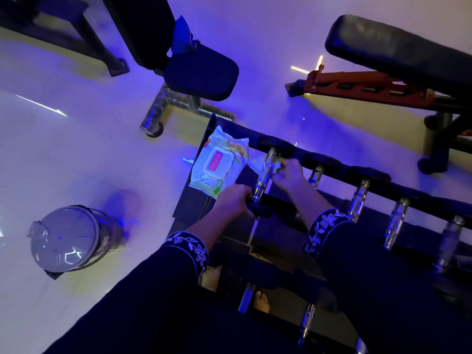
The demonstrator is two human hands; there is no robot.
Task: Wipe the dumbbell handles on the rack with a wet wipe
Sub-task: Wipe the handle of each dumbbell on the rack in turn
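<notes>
**A:** Where is the work right now?

**B:** On the first dumbbell handle (264,175), the one at the end of the rack (421,194). The wet wipe (256,162) is bunched against the far part of that handle, just under the far weight head.

**A:** And the hands?

**B:** The right hand (290,175) has its fingers (277,169) curled in, pinching the wipe onto the chrome. The left hand (235,200) is wrapped over the near head (263,213), fingers clamped on it, which I take to be steadying the dumbbell.

**A:** So the wiping has begun?

**B:** I'd judge it as the first handle in progress. The wipe covers only the upper stretch, and the lower part toward the left hand shows bare.

**A:** What does the next move need?

**B:** Probably a pull of the wipe down along the bar, with a twist to reach the underside, while the left hand keeps the dumbbell from rolling. After that, the neighbouring handles (358,198) further right along the rack wait in a row.

**A:** Supplies?

**B:** The pack of wipes (219,164) lies on the rack's end, just beside the dumbbell, with its lid down. A lidded bin (69,238) stands on the floor to the left, well apart, handy for the used wipe.

**A:** Anything in the way?

**B:** A padded bench (398,44) sits beyond the rack, clear of the hands.
</notes>
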